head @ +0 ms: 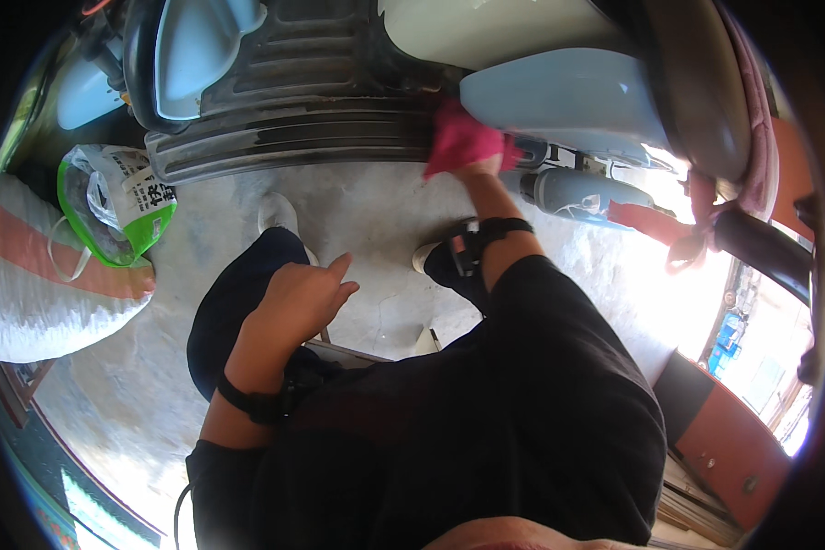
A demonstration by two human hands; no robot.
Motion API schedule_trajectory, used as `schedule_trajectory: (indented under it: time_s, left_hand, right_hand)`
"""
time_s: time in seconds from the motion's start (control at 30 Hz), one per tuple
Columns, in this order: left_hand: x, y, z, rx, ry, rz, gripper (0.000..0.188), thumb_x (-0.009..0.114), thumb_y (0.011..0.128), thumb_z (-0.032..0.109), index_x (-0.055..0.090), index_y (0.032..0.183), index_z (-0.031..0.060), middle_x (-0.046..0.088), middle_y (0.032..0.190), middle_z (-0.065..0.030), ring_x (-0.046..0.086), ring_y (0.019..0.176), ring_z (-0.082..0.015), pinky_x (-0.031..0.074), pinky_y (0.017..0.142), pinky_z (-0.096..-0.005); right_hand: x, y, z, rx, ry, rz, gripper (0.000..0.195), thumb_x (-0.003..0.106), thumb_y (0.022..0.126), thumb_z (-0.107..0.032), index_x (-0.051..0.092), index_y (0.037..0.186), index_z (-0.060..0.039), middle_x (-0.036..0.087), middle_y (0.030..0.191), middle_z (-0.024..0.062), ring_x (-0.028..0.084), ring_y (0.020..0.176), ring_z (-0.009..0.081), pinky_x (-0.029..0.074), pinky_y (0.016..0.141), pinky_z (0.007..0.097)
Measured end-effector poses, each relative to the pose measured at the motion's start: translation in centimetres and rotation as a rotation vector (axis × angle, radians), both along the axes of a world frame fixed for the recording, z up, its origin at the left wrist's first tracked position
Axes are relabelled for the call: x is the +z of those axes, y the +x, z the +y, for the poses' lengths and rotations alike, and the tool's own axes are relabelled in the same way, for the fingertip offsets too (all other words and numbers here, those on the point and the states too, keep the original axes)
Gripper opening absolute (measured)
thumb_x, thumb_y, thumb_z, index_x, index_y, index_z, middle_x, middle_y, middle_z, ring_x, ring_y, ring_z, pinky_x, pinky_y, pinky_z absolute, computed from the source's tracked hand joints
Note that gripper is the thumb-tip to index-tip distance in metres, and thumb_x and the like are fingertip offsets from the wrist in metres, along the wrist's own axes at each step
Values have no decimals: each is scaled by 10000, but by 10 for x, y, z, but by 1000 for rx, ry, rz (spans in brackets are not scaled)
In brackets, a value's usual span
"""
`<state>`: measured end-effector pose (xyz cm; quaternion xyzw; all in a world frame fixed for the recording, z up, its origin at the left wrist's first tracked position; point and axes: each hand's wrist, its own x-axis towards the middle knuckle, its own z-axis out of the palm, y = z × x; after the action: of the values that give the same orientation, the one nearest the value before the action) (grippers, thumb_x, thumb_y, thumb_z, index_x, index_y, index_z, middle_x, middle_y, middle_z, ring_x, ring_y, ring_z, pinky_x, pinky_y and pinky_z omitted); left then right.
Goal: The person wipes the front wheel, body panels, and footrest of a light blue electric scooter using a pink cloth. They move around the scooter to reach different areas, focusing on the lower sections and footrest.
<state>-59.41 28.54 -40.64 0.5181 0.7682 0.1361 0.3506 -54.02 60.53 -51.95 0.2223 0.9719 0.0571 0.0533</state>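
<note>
My right hand [480, 165] holds a crumpled pink cloth [464, 141] against the right end of the black ribbed footboard [289, 134] of a light blue scooter. The cloth is blurred and covers most of my fingers. Just above it curves a light blue body panel [564, 93]. My left hand [306, 295] hangs over my left knee, with its index finger and thumb extended and nothing visible in it.
On the left, a green and white plastic bag [120, 206] bearing writing rests against a stuffed woven sack [62, 275]. The scooter's blue front shield [185, 55] rises at upper left. An orange-red door panel [729, 440] stands at lower right.
</note>
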Motion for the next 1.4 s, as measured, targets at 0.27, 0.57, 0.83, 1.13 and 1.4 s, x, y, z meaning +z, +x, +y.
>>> schedule_trajectory:
  time_s: [0.27,0.57,0.83,1.13,1.4]
  left_hand:
    - [1,-4,-10,83,-41,-66,367,612,886,257,586,1184,45,631,699,-170,612,694,-373,471,627,-460]
    - [4,-9,-19,94,-3,-40,385,625,879,264,584,1202,58,623,667,-167,601,676,-373,467,626,-456]
    - [2,-8,-15,18,55,29,425,586,901,304,577,1224,27,599,574,-117,612,573,-319,473,556,-401]
    - [4,-4,-5,31,-24,-31,384,619,883,255,572,1207,55,616,662,-168,607,673,-370,469,624,-459]
    - [-3,-7,-13,23,44,-21,398,594,901,287,575,1190,13,613,611,-133,619,608,-335,477,569,-423]
  right_hand:
    - [-12,30,67,-118,16,-216,551,725,617,-436,652,1075,-139,607,1172,165,553,1127,359,465,912,434]
    - [-12,-63,-61,-48,75,131,133,661,685,-164,677,789,-83,658,778,161,674,775,329,541,663,407]
    - [-18,-90,-107,17,12,305,240,682,618,-129,688,846,-54,653,856,179,659,847,356,520,743,446]
    - [-31,-82,-89,130,-259,350,355,611,699,-250,661,1036,-150,634,1056,132,597,1004,335,462,889,425]
    - [-39,36,35,-68,-143,223,296,563,798,-296,668,1053,-190,632,1143,122,548,1124,325,421,951,438]
